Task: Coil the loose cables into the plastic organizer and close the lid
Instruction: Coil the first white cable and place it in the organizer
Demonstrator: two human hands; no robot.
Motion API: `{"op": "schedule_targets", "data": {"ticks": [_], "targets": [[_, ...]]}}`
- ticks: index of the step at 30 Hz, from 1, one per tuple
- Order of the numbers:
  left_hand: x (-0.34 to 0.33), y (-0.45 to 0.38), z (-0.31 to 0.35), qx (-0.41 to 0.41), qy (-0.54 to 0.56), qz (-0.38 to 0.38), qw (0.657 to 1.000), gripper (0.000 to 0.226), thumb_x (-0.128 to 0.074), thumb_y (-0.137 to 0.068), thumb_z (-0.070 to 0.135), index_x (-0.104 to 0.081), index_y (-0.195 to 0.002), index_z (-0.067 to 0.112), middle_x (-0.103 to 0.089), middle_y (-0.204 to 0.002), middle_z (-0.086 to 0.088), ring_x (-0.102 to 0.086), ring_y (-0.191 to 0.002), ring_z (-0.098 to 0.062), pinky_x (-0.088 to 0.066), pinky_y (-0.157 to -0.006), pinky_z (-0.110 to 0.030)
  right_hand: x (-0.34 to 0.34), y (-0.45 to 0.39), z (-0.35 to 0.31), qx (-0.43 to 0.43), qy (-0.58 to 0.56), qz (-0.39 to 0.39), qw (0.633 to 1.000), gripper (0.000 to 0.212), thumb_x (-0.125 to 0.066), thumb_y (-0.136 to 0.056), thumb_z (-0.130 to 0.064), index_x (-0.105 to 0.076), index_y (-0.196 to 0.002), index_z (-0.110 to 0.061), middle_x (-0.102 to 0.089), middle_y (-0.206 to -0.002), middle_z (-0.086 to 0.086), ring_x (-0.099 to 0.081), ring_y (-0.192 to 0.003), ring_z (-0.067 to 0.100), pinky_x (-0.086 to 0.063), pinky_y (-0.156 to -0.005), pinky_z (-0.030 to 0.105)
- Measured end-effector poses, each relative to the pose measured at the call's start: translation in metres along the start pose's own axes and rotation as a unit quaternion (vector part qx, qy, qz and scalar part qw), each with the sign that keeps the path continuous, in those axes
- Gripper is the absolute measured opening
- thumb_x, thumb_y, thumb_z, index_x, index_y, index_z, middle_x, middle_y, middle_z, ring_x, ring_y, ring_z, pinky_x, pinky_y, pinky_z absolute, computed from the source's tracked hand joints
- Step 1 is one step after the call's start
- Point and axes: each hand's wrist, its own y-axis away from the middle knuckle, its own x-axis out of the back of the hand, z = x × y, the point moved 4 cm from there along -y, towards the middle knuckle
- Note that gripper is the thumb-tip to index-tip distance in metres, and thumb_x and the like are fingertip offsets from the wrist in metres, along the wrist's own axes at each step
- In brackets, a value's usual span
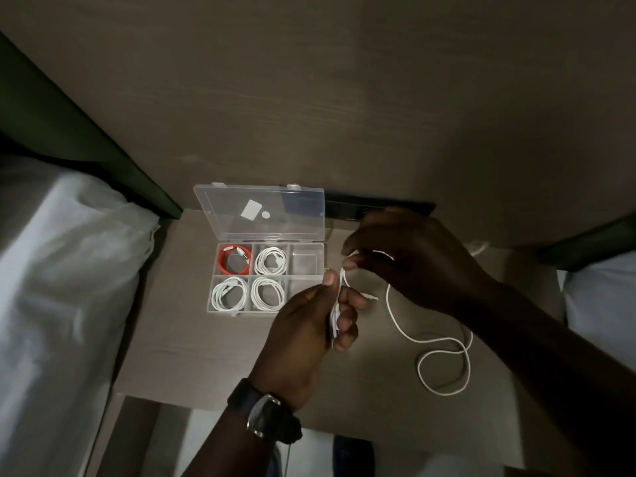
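Note:
A clear plastic organizer [307, 259] lies on a brown table with its lid [261, 211] standing open at the back. One compartment holds a coiled red cable [234, 261]; three hold coiled white cables [230, 293]. The top right compartment is empty, and my left hand partly hides the bottom right one. My left hand [306, 325] pinches several loops of a loose white cable [444, 364]. My right hand [406, 256] grips the same cable just above, between thumb and fingers. The cable's free length trails in loops on the table to the right.
The table [206, 356] is small, with a bed and white bedding [58, 270] close on the left and another white edge at the right. A dark socket strip [344, 210] sits behind the organizer against the wooden wall panel. A watch is on my left wrist.

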Motion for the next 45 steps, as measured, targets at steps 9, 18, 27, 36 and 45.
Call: {"op": "schedule_targets", "data": {"ticks": [9,18,27,36,45], "targets": [[0.034,-0.005,0.053,-0.124,0.42,-0.061,0.897,0.041,-0.031,-0.105,0.026,-0.067,-0.092,0.01,-0.068,-0.08,0.003,-0.066,-0.079,-0.012,-0.053,-0.075,-0.025,-0.049,0.024,0.001,-0.063,-0.064,-0.042,0.995,0.032,-0.048,-0.099,-0.039,-0.068,-0.117,-0.023,-0.075,-0.094,-0.002,-0.067,-0.081,0.011,-0.048,-0.068,0.026],[0.058,-0.014,0.019,-0.22,-0.04,0.159,0.962,0.034,-0.051,-0.097,0.028,-0.066,-0.116,0.005,-0.075,-0.106,-0.009,-0.07,-0.1,-0.019,-0.055,-0.081,-0.027,-0.048,0.026,-0.04,0.038,-0.003,-0.172,0.984,0.02,-0.047,-0.095,-0.036,-0.064,-0.1,-0.028,-0.067,-0.087,-0.007,-0.063,-0.076,0.014,-0.044,-0.059,0.028],[0.019,0.012,-0.02,0.021,0.088,0.009,0.996,0.048,-0.056,-0.09,0.047,-0.065,-0.074,0.003,-0.038,-0.048,0.002,-0.04,-0.042,-0.013,-0.035,-0.045,-0.02,-0.021,0.006,0.007,-0.061,-0.083,-0.046,0.994,0.031,-0.056,-0.091,-0.046,-0.077,-0.1,-0.025,-0.067,-0.084,-0.011,-0.066,-0.079,0.01,-0.052,-0.066,0.034],[0.072,0.006,0.039,-0.149,0.443,0.072,0.881,0.023,-0.046,-0.093,0.017,-0.067,-0.095,0.008,-0.07,-0.08,0.002,-0.069,-0.077,-0.012,-0.058,-0.076,-0.027,-0.083,0.041,-0.027,-0.07,-0.085,-0.156,0.982,0.033,-0.047,-0.099,-0.039,-0.061,-0.127,-0.029,-0.073,-0.102,-0.005,-0.066,-0.094,0.015,-0.049,-0.075,0.028],[0.059,0.001,0.0,-0.195,-0.192,0.097,0.957,0.017,-0.049,-0.094,0.013,-0.064,-0.098,0.006,-0.064,-0.083,-0.012,-0.062,-0.08,-0.017,-0.047,-0.081,-0.031,-0.042,0.034,-0.056,0.05,0.011,-0.166,0.985,0.025,-0.042,-0.097,-0.027,-0.062,-0.111,-0.023,-0.069,-0.098,0.0,-0.069,-0.077,0.026,-0.056,-0.059,0.041]]}}
